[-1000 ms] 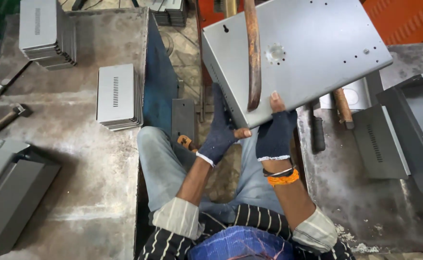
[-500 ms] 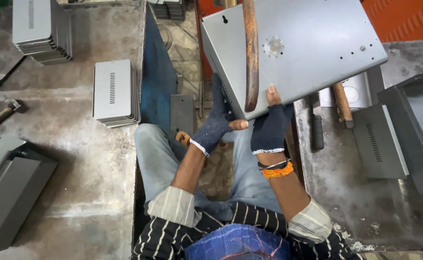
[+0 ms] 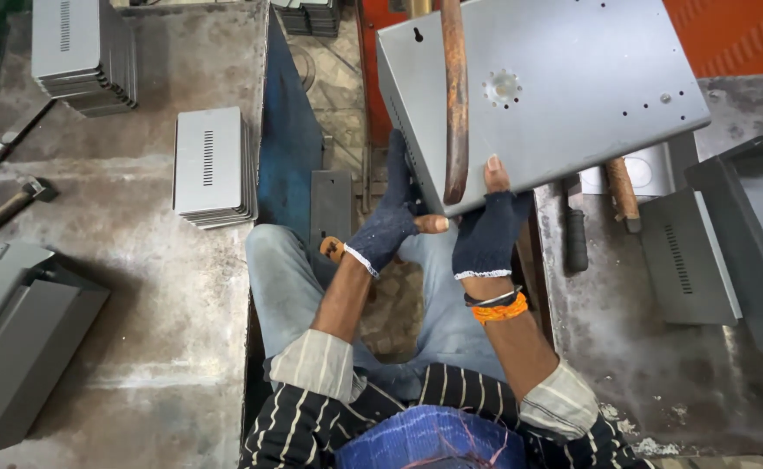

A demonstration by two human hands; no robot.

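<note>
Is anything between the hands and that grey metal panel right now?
No. Both gloved hands are already on the grey metal panel: the left hand grips its near-left edge and the right hand its near corner, thumb on top. A rusty curved bar crosses over the panel's top, clear of both hands.

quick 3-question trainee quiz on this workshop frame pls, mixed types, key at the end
1. True or false: both hands grip the near edge of the grey metal box.
2. Multiple choice: the rusty rod crosses the box's top face near its
A. left end
B. right end
C. middle
3. Which wrist wears the orange band?

Key:
1. True. The left hand holds the near corner and the right hand holds the near edge, thumb on top; both wear dark fingerless gloves.
2. A
3. The right wrist.
</note>
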